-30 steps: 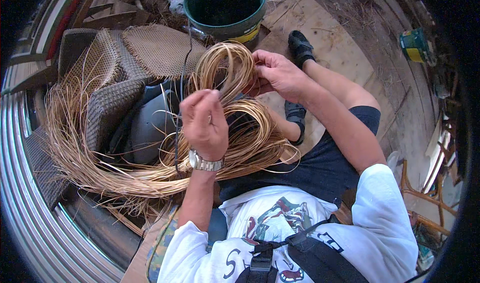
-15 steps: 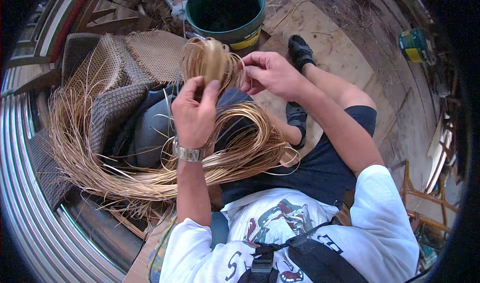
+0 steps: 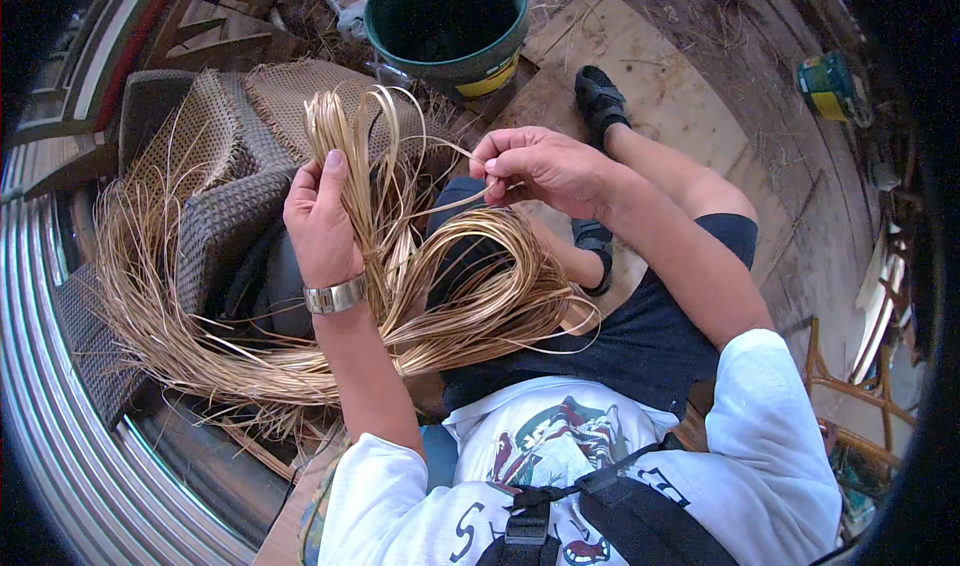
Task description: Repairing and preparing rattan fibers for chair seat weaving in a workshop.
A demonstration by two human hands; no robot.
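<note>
Cane strips (image 3: 470, 296), thin, glossy, tan, coil over the lap; left hand (image 3: 322, 216) fingers closed round a looped bundle, right hand (image 3: 540, 166) fingers pinching one strand. Beyond: woven panels (image 3: 210, 156), plank floor (image 3: 650, 76), green bucket (image 3: 447, 21).

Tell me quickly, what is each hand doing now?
Left hand: closed around a bundle of cane strips.
Right hand: pinching a single cane strand.
</note>
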